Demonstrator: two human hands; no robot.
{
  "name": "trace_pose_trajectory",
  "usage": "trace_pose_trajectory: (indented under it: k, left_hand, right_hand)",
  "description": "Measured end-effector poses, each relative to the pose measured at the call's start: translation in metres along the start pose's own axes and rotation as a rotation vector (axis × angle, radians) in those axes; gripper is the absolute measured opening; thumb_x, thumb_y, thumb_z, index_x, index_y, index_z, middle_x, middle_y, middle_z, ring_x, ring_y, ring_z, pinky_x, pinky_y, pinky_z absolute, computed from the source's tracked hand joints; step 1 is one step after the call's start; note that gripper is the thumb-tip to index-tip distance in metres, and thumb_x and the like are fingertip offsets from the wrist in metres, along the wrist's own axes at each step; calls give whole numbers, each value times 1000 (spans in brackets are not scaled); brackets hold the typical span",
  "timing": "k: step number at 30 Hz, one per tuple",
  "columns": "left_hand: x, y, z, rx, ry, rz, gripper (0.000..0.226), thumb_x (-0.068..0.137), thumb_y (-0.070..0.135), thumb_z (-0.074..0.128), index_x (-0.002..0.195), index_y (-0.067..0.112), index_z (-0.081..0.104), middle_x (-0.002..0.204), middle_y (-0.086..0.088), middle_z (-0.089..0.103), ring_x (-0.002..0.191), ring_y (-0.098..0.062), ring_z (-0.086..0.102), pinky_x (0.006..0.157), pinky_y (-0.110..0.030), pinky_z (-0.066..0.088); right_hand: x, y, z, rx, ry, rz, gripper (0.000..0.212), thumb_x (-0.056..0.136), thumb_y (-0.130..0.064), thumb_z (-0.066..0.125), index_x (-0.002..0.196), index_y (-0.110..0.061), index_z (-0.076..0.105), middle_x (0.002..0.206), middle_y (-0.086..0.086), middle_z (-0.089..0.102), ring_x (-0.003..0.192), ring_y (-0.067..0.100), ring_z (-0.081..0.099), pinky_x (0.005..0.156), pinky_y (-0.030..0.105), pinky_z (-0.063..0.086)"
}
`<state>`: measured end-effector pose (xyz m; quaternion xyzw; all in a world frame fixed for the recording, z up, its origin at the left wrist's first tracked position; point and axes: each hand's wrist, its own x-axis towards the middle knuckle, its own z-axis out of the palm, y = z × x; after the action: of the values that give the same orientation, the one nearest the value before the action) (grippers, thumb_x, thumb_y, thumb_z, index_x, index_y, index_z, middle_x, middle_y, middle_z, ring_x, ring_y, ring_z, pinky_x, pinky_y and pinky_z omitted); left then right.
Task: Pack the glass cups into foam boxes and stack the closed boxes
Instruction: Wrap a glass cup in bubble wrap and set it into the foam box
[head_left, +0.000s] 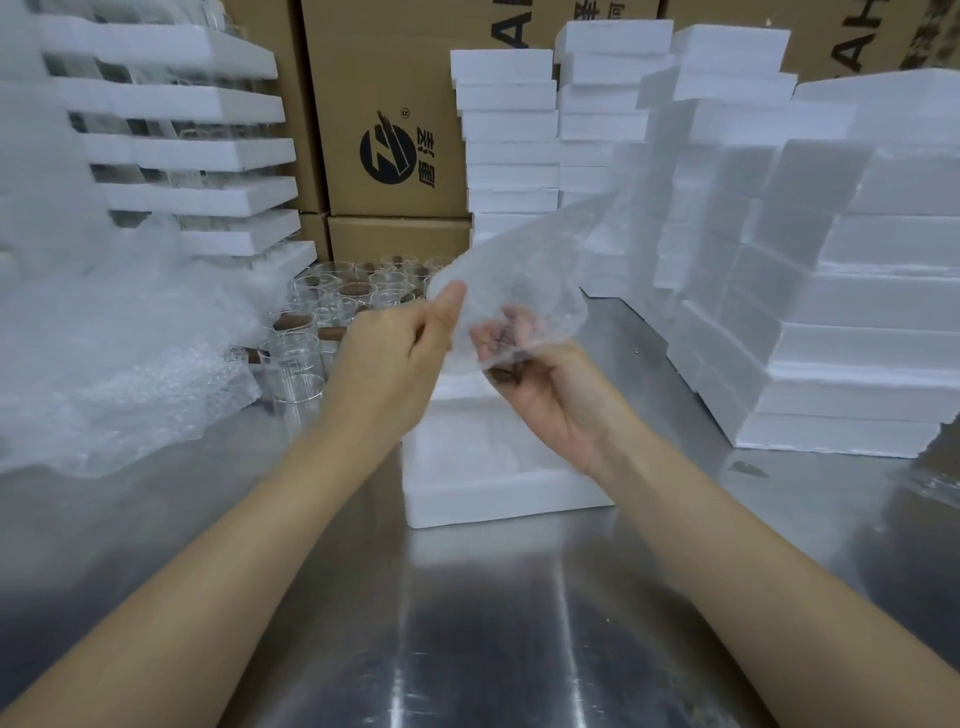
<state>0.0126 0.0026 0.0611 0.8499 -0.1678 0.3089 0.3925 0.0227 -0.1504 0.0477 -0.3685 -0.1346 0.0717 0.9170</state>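
Both hands hold a translucent bubble-wrap bag (524, 270) above an open white foam box (498, 499) in the middle of the steel table. My left hand (395, 358) pinches the bag's edge with the thumb up. My right hand (545, 384) grips the bag lower down, fingers showing through the film along with something dark brown; whether a cup is inside I cannot tell. Several clear glass cups (337, 296) with brown handles stand behind my left hand.
A heap of bubble wrap (114, 353) lies at the left. Stacks of foam boxes (852, 291) rise at the right and back (509, 135), more at the far left (197, 156). Cardboard cartons (384, 130) line the back. The steel table (467, 649) stretches towards me.
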Motion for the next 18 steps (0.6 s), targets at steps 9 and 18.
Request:
trace_pose_trajectory:
  k: [9, 18]
  left_hand:
    - [0, 3, 18, -579, -152, -281, 24, 87, 27, 68, 76, 9, 58, 55, 7, 65, 48, -4, 59, 48, -13, 42]
    - [-13, 16, 23, -522, -332, -24, 25, 62, 32, 80, 71, 17, 61, 60, 4, 59, 51, -8, 51, 52, -19, 47]
  right_hand:
    - [-1, -6, 0, 37, 44, -53, 23, 98, -14, 46, 108, -1, 62, 102, 16, 71, 96, 24, 70, 85, 31, 57]
    - [-3, -3, -4, -392, 243, -228, 19, 91, 4, 44, 100, 9, 60, 87, 22, 59, 77, 34, 59, 59, 43, 52]
